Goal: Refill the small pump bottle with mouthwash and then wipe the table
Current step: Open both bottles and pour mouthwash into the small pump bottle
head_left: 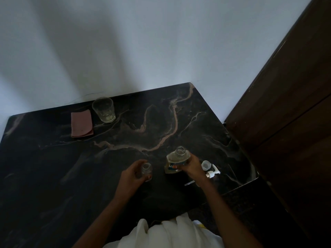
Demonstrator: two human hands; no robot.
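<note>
Dark marble table (53, 176): left hand (131, 176) grips small bottle (146, 170); right hand (192, 165) grips mouthwash bottle (176, 159), label unreadable.

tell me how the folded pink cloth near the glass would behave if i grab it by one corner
The folded pink cloth would probably go floppy and unfold, since it lies in loose layers. It looks thin, so likely light. On the polished dark marble table, a push would probably slide it.

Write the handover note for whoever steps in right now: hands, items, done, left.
Left hand: holds the small bottle, open-mouthed, on the table.
Right hand: grips the mouthwash bottle, cap off, upright.
Pump head and white cap lie just right of the right hand.
Pink cloth lies folded at far left, beside a glass.
Done: both bottles opened.
Left: pour, refit pump, wipe the table.
</note>
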